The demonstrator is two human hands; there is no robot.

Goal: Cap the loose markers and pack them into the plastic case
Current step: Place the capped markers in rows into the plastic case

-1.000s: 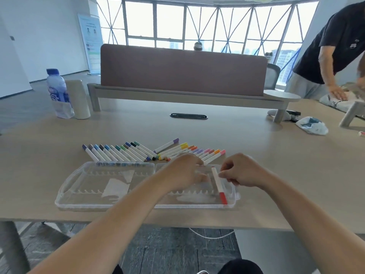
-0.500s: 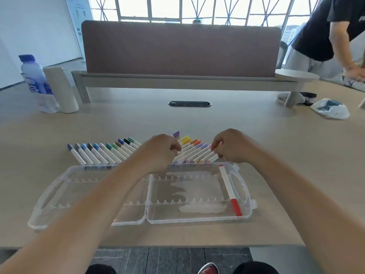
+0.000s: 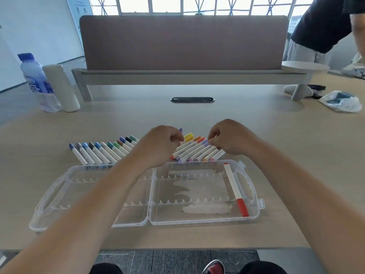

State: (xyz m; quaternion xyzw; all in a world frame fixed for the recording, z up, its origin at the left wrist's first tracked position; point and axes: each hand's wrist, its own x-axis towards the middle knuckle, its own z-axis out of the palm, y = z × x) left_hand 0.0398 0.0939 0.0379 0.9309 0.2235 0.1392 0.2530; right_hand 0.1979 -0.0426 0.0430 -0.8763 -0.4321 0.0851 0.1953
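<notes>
Two hands meet over a fan of capped markers (image 3: pixel 197 150) at the centre of the frame, on a pale tabletop (image 3: pixel 276 135). The right hand (image 3: pixel 231 138) curls its fingertips onto the cap ends and pinches there. The left hand (image 3: pixel 160 144) is curled at the fan's left edge, but its knuckles hide whether it grips anything.

The markers' long axes run from lower left, where their coloured tails almost touch the case rim, to upper right. The open plastic case (image 3: pixel 205 221) lies just below them in the frame, so the coming move looks like a short pull down toward the viewer. Each marker would likely need turning to match the red marker (image 3: pixel 235 189), already seated upright along the case's right edge. The right hand is nearer that tray.

The scalloped slots left of the red marker hold nothing. The raised far wall of the tray stands between fan and slots and must be cleared. A second row of markers (image 3: pixel 102 152) waits at centre left, just above the case's left half.
</notes>
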